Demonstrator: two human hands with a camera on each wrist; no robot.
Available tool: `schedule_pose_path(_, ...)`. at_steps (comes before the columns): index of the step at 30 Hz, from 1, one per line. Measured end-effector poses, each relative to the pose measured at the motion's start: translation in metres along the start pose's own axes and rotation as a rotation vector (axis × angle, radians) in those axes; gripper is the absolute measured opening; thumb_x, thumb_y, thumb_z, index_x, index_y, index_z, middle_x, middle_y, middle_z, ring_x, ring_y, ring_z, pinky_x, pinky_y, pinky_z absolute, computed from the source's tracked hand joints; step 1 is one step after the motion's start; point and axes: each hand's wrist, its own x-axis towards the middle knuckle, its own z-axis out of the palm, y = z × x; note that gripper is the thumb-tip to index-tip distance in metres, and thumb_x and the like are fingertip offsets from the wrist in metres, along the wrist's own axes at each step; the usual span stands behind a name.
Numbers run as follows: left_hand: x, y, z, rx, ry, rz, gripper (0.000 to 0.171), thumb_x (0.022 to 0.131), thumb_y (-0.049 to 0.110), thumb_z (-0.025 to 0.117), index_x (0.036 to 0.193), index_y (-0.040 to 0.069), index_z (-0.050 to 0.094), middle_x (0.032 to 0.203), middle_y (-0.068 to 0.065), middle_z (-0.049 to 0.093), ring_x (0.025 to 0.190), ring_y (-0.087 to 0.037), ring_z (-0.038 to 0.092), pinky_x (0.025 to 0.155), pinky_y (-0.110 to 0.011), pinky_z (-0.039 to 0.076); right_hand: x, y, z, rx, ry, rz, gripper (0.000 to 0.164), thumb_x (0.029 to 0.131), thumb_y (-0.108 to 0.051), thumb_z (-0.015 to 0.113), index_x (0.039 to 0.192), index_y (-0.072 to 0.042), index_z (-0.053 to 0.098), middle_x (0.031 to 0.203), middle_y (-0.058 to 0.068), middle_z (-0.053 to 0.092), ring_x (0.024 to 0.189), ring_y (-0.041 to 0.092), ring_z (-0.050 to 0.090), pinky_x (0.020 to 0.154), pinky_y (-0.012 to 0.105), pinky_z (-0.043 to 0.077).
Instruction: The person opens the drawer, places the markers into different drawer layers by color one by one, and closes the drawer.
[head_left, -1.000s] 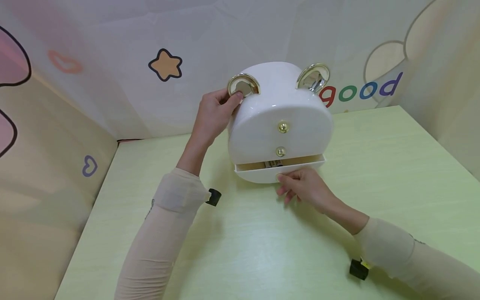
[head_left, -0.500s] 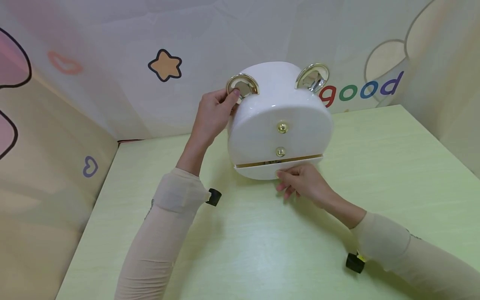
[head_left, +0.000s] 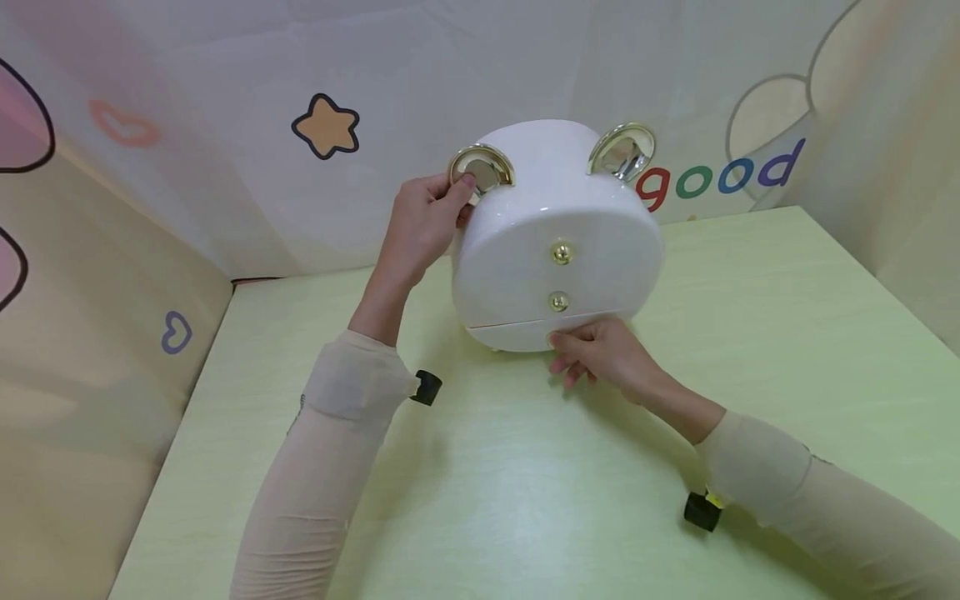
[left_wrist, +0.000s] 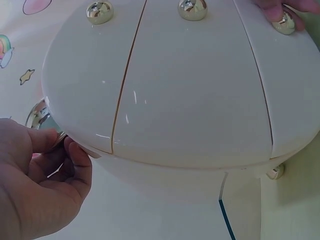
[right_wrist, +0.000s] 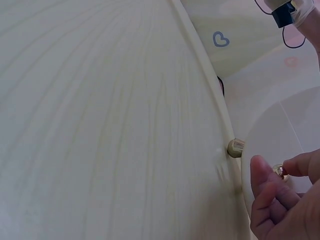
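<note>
A glossy white, rounded storage box [head_left: 517,275] with drawers and gold round knobs stands on the table in the head view. My left hand [head_left: 423,221] grips the gold ear [head_left: 486,173] at the box's upper left, thumb on its front. At the bottom drawer [head_left: 510,337], my right hand [head_left: 611,354] pinches the small gold knob [right_wrist: 280,172] between thumb and fingers. That drawer's front sits nearly flush with the box, and its inside is hidden. The left wrist view shows the middle drawer [left_wrist: 195,90] and top drawer [left_wrist: 85,85] pushed in.
The pale green table [head_left: 480,500] extends in front of the box and to both sides. A printed backdrop [head_left: 225,150] rises behind it. The second gold ear [head_left: 622,154] sticks up at the box's upper right. Small gold feet [right_wrist: 235,148] show under the box.
The bottom drawer has slid inward from partly out to nearly flush, covering the item seen inside it. My right hand moved toward the box with it; my left hand stays on the ear.
</note>
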Motion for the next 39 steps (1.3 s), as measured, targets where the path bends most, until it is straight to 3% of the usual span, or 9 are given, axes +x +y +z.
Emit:
schedule_pose_path(9, -0.001, 0.002, -0.002, -0.012, -0.025, -0.008, 0.031, 0.107, 0.025, 0.058, 0.088, 0.003, 0.066, 0.081, -0.004, 0.059, 0.084, -0.016, 0.055, 0.078, -0.026, 0.048, 0.001, 0.001, 0.000, 0.043, -0.007, 0.029, 0.039, 0.103, -0.023, 0.065, 0.118, 0.013, 0.067, 0.084, 0.008, 0.076, 0.065, 0.015, 0.070, 0.058, 0.026, 0.044)
schedule_pose_path(18, -0.003, -0.003, -0.002, -0.048, -0.013, 0.003, 0.031, 0.106, 0.026, 0.060, 0.085, 0.005, 0.064, 0.080, -0.003, 0.057, 0.082, -0.015, 0.053, 0.077, -0.028, 0.048, 0.003, 0.004, 0.000, 0.017, 0.009, 0.022, 0.038, 0.104, -0.025, 0.065, 0.116, 0.011, 0.070, 0.083, 0.009, 0.076, 0.064, 0.018, 0.071, 0.057, 0.027, 0.044)
schedule_pose_path(25, -0.002, -0.008, 0.000, -0.072, -0.011, 0.020, 0.023, 0.103, 0.024, 0.064, 0.089, 0.005, 0.066, 0.076, -0.002, 0.053, 0.076, -0.013, 0.050, 0.068, -0.025, 0.044, 0.002, 0.004, 0.002, -0.099, 0.075, -0.034, 0.034, 0.103, -0.025, 0.066, 0.110, 0.007, 0.075, 0.084, 0.014, 0.075, 0.067, 0.030, 0.073, 0.055, 0.031, 0.052)
schedule_pose_path(30, -0.001, -0.008, 0.000, -0.048, -0.005, 0.025, 0.018, 0.102, 0.021, 0.065, 0.096, 0.004, 0.068, 0.080, -0.003, 0.055, 0.078, -0.013, 0.051, 0.067, -0.024, 0.044, -0.004, 0.002, -0.003, -0.205, 0.141, -0.099, 0.027, 0.102, -0.017, 0.063, 0.111, 0.005, 0.076, 0.092, 0.015, 0.075, 0.070, 0.026, 0.073, 0.061, 0.030, 0.054)
schedule_pose_path(33, -0.003, -0.011, -0.001, -0.025, -0.003, 0.023, 0.016, 0.102, 0.017, 0.063, 0.106, 0.004, 0.070, 0.089, -0.005, 0.060, 0.084, -0.015, 0.054, 0.070, -0.024, 0.046, -0.009, 0.001, -0.005, -0.250, 0.173, -0.113, 0.026, 0.101, -0.015, 0.061, 0.115, 0.002, 0.075, 0.100, 0.016, 0.075, 0.076, 0.026, 0.072, 0.063, 0.028, 0.053)
schedule_pose_path(39, -0.014, -0.022, -0.009, 0.038, -0.029, 0.050, 0.029, 0.102, 0.015, 0.059, 0.129, 0.005, 0.068, 0.113, -0.010, 0.066, 0.099, -0.021, 0.058, 0.082, -0.029, 0.051, -0.021, -0.001, -0.010, -0.344, 0.171, -0.202, 0.027, 0.102, -0.012, 0.063, 0.124, 0.002, 0.069, 0.109, 0.017, 0.073, 0.089, 0.030, 0.072, 0.072, 0.033, 0.053)
